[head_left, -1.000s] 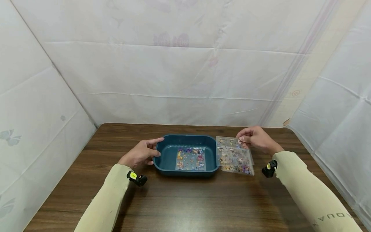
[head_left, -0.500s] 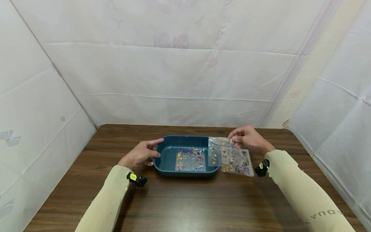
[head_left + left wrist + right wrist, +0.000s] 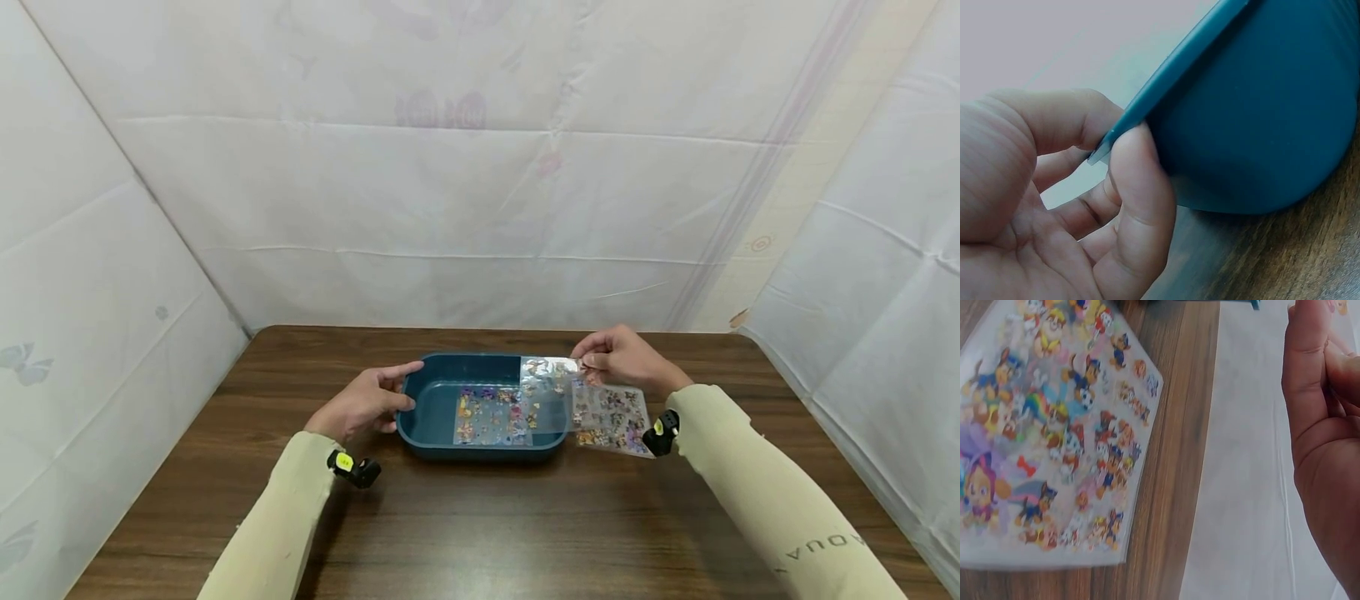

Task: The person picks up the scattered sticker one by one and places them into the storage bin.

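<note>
A dark blue rectangular plastic basin stands on the table, and my left hand grips its left rim between thumb and fingers. The left wrist view shows the rim pinched close up. Inside the basin lies a clear sticker sheet with small colorful cartoon figures. My right hand pinches the upper right corner of another clear sticker sheet, which hangs over the basin's right part and overlaps the first sheet in this view. Further sticker sheets lie stacked right of the basin, below my right hand.
A brown wood-grain table bears everything. White patterned cloth hangs behind its far edge and along both sides. Each wrist wears a small black camera.
My right hand has moved left, carrying its sticker sheet from above the stack to over the basin. The left hand keeps its grip on the rim; the basin stays put.
</note>
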Tool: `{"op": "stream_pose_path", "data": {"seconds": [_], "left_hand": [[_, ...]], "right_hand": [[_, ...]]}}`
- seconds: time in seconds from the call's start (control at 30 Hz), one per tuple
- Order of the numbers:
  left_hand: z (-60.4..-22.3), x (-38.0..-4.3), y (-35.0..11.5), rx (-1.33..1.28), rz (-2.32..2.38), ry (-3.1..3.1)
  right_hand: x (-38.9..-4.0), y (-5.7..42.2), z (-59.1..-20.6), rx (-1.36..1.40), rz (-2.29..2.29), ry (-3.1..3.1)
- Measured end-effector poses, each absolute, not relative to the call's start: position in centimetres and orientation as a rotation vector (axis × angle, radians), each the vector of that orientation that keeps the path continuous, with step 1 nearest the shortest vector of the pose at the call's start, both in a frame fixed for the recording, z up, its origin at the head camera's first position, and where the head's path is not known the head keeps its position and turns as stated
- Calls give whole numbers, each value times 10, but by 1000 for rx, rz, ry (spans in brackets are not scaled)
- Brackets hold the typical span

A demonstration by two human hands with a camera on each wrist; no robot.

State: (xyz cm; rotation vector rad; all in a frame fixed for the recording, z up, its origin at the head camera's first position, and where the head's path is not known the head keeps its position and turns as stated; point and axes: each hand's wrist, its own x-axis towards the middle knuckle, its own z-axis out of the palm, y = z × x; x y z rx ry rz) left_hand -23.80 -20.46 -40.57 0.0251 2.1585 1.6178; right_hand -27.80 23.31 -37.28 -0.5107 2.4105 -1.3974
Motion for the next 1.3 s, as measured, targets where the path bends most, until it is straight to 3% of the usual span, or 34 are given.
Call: {"op": "stream_pose_path", "data": {"seconds": [1.3], "left_hand": [[-407, -236, -205, 52, 1640, 2144]], "right_hand": [[-282, 175, -367, -540, -1397, 2202]]}}
